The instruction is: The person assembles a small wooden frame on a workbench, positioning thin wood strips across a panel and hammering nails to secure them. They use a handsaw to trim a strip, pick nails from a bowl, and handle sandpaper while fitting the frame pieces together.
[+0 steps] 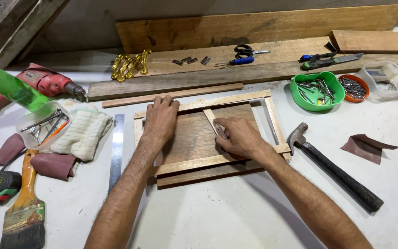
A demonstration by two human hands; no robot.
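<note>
Resting flat at frame centre, the left hand lies palm down with fingers together on the upper left corner of a rectangular frame of thin pale wood strips; it presses on the frame and grips nothing. The frame sits on a dark brown wooden board lying on the white table.

The right hand is curled, fingertips pinched on a short pale wood strip set diagonally inside the frame, running from the top strip toward the middle of the board. Whether anything else is between the fingers cannot be told.

Surroundings:
- Right of the frame: a claw hammer with a black handle, head just beside the frame's lower right corner.
- Upper right: a green plastic bowl of nails and an orange round lid of nails touching it.
- Left of the frame: a steel ruler, a striped cloth, a clear plastic cup of nails.
- Upper left: a red electric drill.
- Lower left: a paintbrush with an orange handle.
- Far edge, on planks: gold-coloured metal handles, black-handled scissors, a blue-handled screwdriver.
</note>
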